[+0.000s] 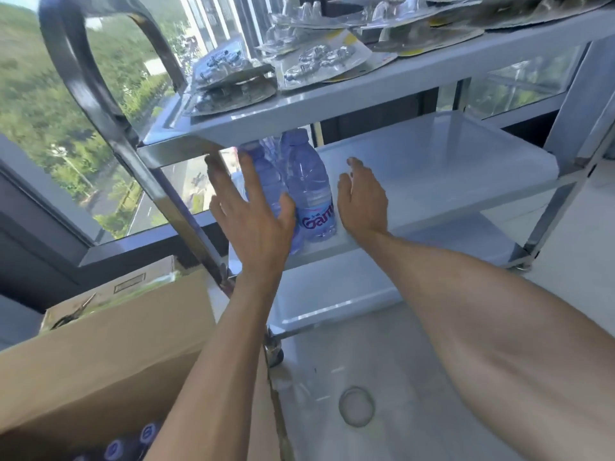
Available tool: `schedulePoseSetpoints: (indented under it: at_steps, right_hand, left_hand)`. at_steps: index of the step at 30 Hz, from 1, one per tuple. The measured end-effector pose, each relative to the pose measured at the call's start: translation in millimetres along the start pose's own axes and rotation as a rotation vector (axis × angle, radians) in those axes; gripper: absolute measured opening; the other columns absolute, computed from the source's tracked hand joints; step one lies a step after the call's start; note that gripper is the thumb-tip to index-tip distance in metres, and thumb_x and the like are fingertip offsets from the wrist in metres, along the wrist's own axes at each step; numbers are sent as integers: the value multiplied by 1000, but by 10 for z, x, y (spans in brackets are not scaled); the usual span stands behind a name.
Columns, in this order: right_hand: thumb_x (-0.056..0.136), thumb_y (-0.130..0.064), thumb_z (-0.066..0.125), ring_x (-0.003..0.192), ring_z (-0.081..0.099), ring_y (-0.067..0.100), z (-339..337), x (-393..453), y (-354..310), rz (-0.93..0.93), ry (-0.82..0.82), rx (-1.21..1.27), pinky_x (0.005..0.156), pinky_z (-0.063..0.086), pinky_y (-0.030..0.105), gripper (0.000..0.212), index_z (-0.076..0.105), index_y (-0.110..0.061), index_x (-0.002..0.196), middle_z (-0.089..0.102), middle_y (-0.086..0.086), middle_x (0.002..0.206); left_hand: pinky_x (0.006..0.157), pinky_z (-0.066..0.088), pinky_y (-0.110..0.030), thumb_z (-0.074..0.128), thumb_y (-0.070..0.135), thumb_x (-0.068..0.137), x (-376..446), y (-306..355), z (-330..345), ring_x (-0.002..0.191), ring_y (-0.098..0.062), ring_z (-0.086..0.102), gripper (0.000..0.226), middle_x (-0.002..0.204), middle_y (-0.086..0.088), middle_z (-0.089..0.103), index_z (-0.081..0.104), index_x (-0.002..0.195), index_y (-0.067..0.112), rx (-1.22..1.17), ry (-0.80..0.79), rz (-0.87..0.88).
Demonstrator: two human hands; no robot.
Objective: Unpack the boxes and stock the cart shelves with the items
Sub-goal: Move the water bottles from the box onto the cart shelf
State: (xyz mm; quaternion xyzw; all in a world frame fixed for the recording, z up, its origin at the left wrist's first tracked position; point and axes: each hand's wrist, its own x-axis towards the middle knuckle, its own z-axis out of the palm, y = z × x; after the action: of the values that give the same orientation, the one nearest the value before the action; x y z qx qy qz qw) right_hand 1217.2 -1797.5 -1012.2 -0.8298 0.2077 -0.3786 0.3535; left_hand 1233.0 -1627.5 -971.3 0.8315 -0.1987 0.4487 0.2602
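Observation:
Clear water bottles with blue labels (311,191) stand upright at the left end of the cart's middle shelf (442,181). My left hand (253,211) lies flat against the leftmost bottle, fingers spread and thumb curled round its lower part. My right hand (362,197) hovers just right of the bottles with fingers loosely apart, holding nothing. An open cardboard box (109,357) at the lower left shows several dark bottle caps (129,444) inside.
The cart's top shelf (332,104) carries several blister packs (319,61). A bottom shelf (332,304) sits below. The curved steel handle (83,68) rises at the left, a window behind it. A second box (109,294) lies behind the first. A floor drain (356,405) is below.

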Motion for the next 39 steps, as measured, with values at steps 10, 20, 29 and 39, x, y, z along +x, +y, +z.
schedulePoseSetpoints:
  at_steps: [10, 20, 29, 39]
  right_hand:
    - [85, -56, 64, 100, 64, 27, -2, -475, -187, -149, -198, 43, 84, 54, 45, 80, 22, -26, 145, 63, 1, 115]
    - [88, -44, 66, 96, 66, 26, -138, -462, -223, -189, -237, 48, 84, 55, 37, 68, 27, -27, 142, 67, 0, 113]
    - [91, -56, 55, 102, 64, 26, -30, -517, -56, -87, -195, 69, 83, 51, 35, 61, 33, -26, 139, 64, 1, 121]
    - [100, -24, 41, 93, 62, 37, 18, -289, -230, 387, 135, 213, 74, 44, 42, 24, 58, -13, 115, 70, 15, 98]
  left_hand:
    - [84, 52, -42, 66, 42, 88, -385, 126, -13, 118, -29, 57, 95, 149, -7, 41, 1, 157, 33, -278, -221, -295]
    - [77, 50, -18, 82, 31, 73, -350, -58, -21, 94, -14, 67, 88, 105, 15, 64, 35, 148, 31, -491, -183, -524]
    - [93, 55, -43, 79, 36, 78, -372, -96, 8, 107, -23, 65, 77, 121, -1, 66, 38, 142, 25, -432, -203, -572]
    - [78, 43, -34, 62, 59, 77, -508, 174, 297, 103, -30, 63, 82, 118, 2, 66, 21, 147, 45, -246, -67, -585]
